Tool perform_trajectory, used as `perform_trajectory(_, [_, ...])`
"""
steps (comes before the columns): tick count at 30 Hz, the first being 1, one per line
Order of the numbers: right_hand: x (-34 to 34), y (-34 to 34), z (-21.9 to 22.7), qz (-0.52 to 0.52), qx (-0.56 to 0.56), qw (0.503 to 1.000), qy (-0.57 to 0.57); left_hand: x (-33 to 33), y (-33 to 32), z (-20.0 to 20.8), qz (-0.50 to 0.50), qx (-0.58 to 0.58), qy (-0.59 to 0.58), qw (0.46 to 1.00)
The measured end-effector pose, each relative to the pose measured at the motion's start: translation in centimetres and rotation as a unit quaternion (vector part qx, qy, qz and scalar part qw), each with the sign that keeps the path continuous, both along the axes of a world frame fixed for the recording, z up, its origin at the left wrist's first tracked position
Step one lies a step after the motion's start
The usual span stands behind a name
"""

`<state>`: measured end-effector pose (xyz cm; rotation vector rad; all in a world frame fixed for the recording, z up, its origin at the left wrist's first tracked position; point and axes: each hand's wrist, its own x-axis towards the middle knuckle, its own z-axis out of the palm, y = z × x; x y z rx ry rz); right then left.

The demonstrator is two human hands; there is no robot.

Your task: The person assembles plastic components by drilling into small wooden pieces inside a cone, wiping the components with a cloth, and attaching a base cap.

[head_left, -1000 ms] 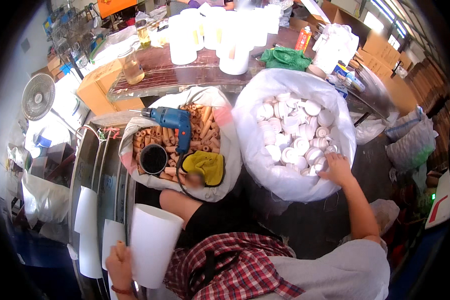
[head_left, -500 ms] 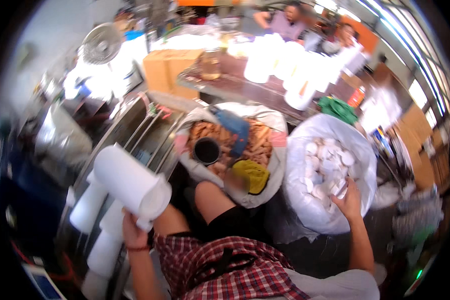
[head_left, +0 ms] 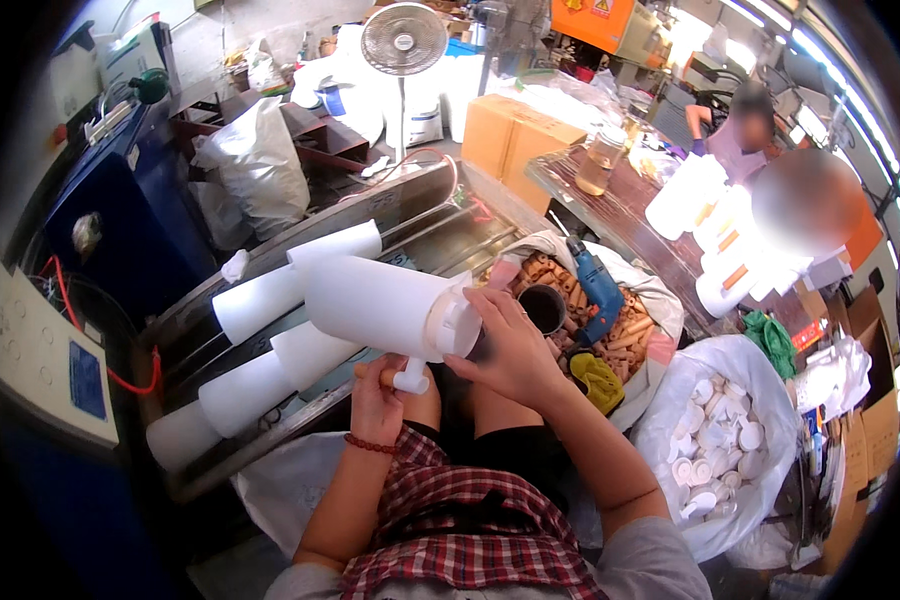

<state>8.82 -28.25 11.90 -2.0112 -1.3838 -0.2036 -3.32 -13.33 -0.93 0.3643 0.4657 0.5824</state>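
My left hand (head_left: 378, 402) is closed round the tan stub handle (head_left: 359, 370) on the side of a white cylindrical container (head_left: 370, 302). A white elbow-shaped fitting (head_left: 412, 377) joins that handle to the container near its mouth. The container lies tilted on its side, mouth toward the right. My right hand (head_left: 510, 345) holds a round white lid (head_left: 456, 322) against the mouth, fingers on top and thumb below. Whether the lid is fully seated cannot be seen.
More white cylinders (head_left: 255, 305) lie on a metal trough with rails (head_left: 410, 240) to the left. Ahead, a sack of tan tubes (head_left: 630, 340) holds a blue drill (head_left: 595, 290). A plastic bag of white lids (head_left: 715, 440) stands at right. A brown table (head_left: 600, 220) is beyond.
My right hand has left the lid bag, bringing a white lid to the container's mouth. The container has moved right, in front of me. My view has turned left.
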Motion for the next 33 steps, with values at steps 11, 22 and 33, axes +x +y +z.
perform_trajectory(11, [0.4,1.0,0.2,-0.129,-0.117,0.974,0.145,-0.3,0.2,-0.7,0.008,0.048,0.007,0.999])
perform_trajectory(22, [0.1,0.4,-2.5,-0.106,-0.011,0.994,0.024,0.0,0.1,0.3,0.026,0.05,-0.001,0.998])
perform_trajectory(33, [1.8,0.5,-1.9,-0.162,0.034,0.983,0.084,-0.6,-0.9,1.5,0.033,0.054,0.024,0.998])
